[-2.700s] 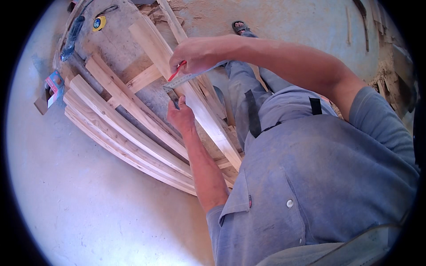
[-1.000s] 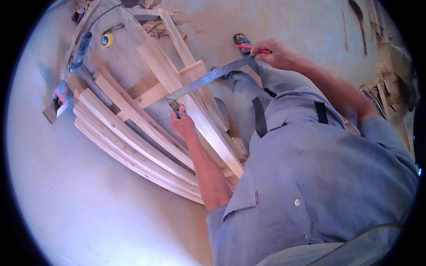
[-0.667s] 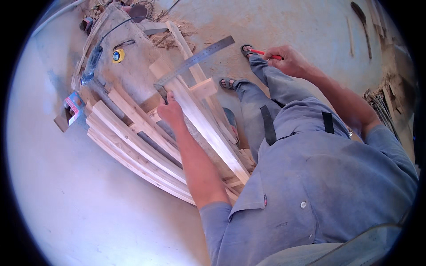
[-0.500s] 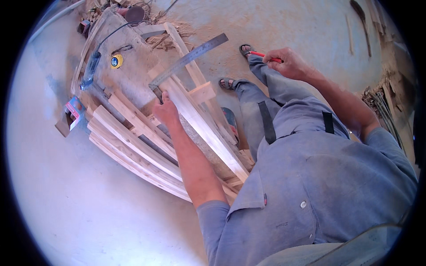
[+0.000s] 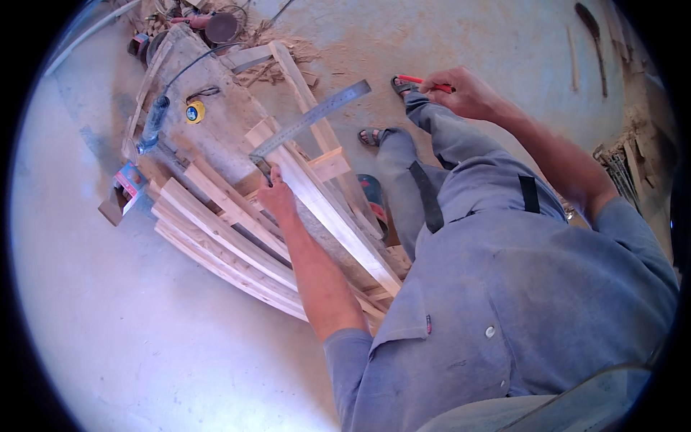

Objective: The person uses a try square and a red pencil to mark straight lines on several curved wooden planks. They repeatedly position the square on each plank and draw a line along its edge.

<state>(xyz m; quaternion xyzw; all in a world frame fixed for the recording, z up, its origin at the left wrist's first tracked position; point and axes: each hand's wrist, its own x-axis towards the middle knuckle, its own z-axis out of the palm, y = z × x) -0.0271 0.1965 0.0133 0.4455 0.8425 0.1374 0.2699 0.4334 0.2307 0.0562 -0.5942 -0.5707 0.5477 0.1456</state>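
Note:
My left hand (image 5: 278, 196) is closed on the stock of a metal try square (image 5: 313, 120). The square's blade lies across the far end of a pale wooden plank (image 5: 324, 216) and reaches out to the right past it. Held up at the right, my right hand (image 5: 461, 92) grips a red pencil (image 5: 425, 83), well apart from the wood. The plank runs from the square back toward my waist. Beside it, a wooden frame piece (image 5: 306, 90) with a short crosspiece (image 5: 329, 165) lies to the right.
Several wooden strips (image 5: 216, 227) lie left of the plank. Farther off are a yellow tape measure (image 5: 195, 111), a blue corded power tool (image 5: 152, 124), and a blue-and-red box (image 5: 129, 181). An angle grinder (image 5: 219, 27) sits among wood scraps at the back.
My right hand has shifted slightly left and up with the pencil, which now tilts differently. The square still lies on the plank in my left hand; the view has shifted a little.

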